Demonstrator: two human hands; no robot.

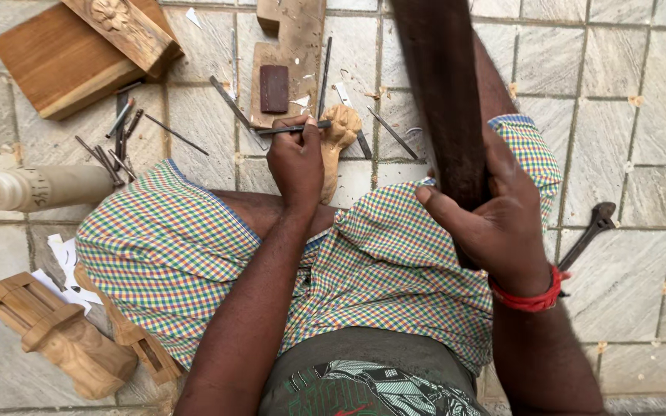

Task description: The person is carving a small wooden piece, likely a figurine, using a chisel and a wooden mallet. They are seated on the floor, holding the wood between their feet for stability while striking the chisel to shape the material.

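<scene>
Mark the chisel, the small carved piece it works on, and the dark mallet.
chisel (290, 129): head view, middle of its metal shaft.
carved piece (338, 132): head view, pale wood right of the left hand.
mallet (445, 100): head view, dark shaft above the right hand.

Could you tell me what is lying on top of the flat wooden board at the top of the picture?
A dark rectangular block lies on the flat wooden board. The left hand and its chisel cover the board's near end.

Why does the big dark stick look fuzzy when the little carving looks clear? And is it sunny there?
In the head view, the dark wooden mallet in the right hand sits close to the camera, so it smears; the pale carving and chisel by the left hand look sharp; light is soft and even, shadows faint, no glare.
</scene>
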